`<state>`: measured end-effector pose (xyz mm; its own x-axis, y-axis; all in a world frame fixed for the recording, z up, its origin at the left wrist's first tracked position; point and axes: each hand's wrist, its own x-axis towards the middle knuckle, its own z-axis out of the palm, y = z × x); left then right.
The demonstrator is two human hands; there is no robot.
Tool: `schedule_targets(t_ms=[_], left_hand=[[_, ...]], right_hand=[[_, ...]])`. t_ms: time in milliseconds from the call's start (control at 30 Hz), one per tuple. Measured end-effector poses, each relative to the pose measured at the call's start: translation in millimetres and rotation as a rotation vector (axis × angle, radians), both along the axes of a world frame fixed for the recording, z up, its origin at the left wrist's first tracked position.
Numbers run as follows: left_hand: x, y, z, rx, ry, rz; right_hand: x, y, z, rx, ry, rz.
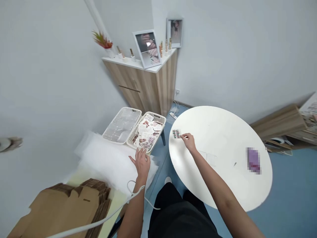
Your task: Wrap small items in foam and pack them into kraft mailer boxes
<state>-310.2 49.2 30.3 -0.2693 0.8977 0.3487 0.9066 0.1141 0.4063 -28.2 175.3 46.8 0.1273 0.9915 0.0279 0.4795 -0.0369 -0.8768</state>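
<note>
2 bare hands work apart from each other, over different surfaces. The right hand (pixel 188 142) is stretched out above the round white worktop (pixel 223 138), and its fingers (pixel 184 136) are pressed together, pinching the edge of a small rectangular card with dark printed designs (pixel 176 134). This card is near the left edge of the worktop, but I cannot tell if it lies on the surface or is held just above it.

The left hand (pixel 141 162) is spread, with open fingers, and it rests on a soft pile of white translucent wrapping sheet (pixel 109 163). Just beyond this hand stand 2 white plastic lattice baskets, side by side: 1 full basket (pixel 155 116) holds many printed paper cards, and 1 other basket (pixel 123 110) holds clear plastic sheets.

A clear plastic piece (pixel 208 158) lies on the worktop near the right hand, and a blurred purple object (pixel 254 161) lies on the far side. A stack of flat brown cardboard box blanks (pixel 66 206) sits beside the white pile.
</note>
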Motion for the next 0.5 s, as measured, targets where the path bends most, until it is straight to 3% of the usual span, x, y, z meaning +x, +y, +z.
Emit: schedule_targets(t_ms=[100,233,367,500], left_hand=[[39,12,7.9,0.014,-0.030,-0.044],[108,26,1.9,-0.006,-0.089,-0.273],[176,27,-25.3,-0.111,-0.148,-0.540],[228,15,-51.5,-0.320,-0.111,-0.735]], right_hand=[[71,-36,-21.8,-0.129,-0.019,-0.204],[129,-87,-50.3,-0.247,-0.097,-0.352],[150,-118,-70.3,-0.320,-0.182,-0.387],[150,-130,-79.7,-0.364,-0.290,-0.361]])
